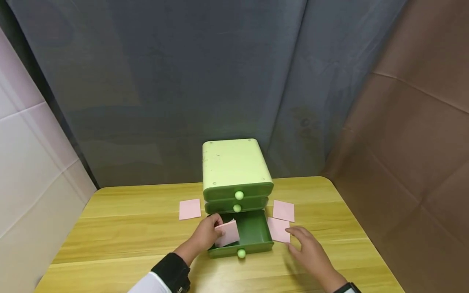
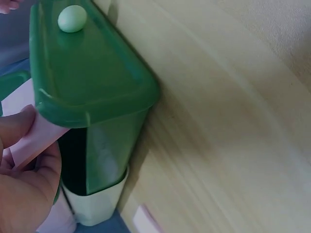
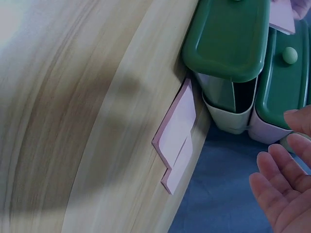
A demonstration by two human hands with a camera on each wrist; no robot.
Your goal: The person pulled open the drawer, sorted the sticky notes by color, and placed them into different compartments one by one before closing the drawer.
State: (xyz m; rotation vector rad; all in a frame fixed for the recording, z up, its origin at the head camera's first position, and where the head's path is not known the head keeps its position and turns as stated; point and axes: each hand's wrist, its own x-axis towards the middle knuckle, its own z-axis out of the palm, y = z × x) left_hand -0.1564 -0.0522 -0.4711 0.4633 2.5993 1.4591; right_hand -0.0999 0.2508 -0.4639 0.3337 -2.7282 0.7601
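My left hand (image 1: 206,236) pinches a pad of pink sticky notes (image 1: 229,232) between thumb and fingers, held tilted over the left part of a pulled-out green drawer (image 1: 257,247). In the left wrist view the held pad (image 2: 36,136) overlaps the drawer's front corner. The drawer is the lowest of a small green desktop cabinet (image 1: 234,162). My right hand (image 1: 311,254) is to the right of the drawer, fingers spread and holding nothing, its fingertips close to the nearer pink pad (image 1: 277,230). In the right wrist view that hand (image 3: 286,189) shows loosely bent fingers.
Another pink pad (image 1: 283,211) lies just behind the nearer one on the right. A further pad (image 1: 189,209) lies left of the cabinet. The upper drawers, with round pale knobs, are pushed in further. A grey curtain (image 1: 176,89) hangs behind the wooden table (image 1: 128,228).
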